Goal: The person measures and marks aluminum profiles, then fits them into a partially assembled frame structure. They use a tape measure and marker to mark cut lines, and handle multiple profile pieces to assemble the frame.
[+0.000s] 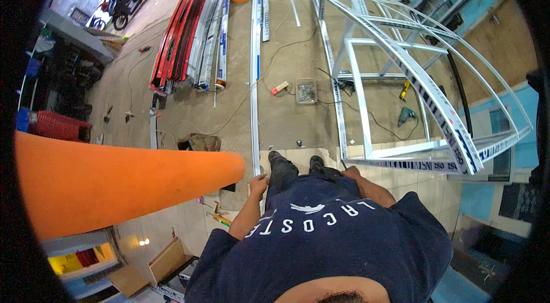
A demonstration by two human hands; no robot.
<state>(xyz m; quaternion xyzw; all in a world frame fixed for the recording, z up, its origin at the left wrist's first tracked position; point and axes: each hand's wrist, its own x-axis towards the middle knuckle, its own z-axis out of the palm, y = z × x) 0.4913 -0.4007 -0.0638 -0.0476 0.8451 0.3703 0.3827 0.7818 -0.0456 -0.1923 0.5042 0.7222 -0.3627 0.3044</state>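
Looking down past your dark blue shirt [321, 240], you can see your left hand [259, 180] closed around the near end of a long white metal profile [255, 91] that runs away from you along the concrete floor [286, 114]. The grip there is wrapped on the bar, fingers curled over its edge. Your right hand [350, 172] sits at the near corner of the big arched white frame [401, 68], but its fingers are hidden behind your body, so you cannot tell whether that grip is clasped or loose.

Judging by its thin section and great length, the profile is likely light but whippy: lifted from one end alone, the far end would probably sag and drag. It looks stiff across its width, yet easy to kink, and the painted face may be slick in your palm. Cut ends could be sharp, so hold the flat sides, not the end. A hold nearer the middle would balance it better.

The frame looks bulky and awkward rather than heavy; take it at a welded corner or a straight bottom rail. A cordless drill [407, 115] and a tray of screws [306, 91] lie on the floor nearby, with stacked red and white sheets [192, 34] to your left.
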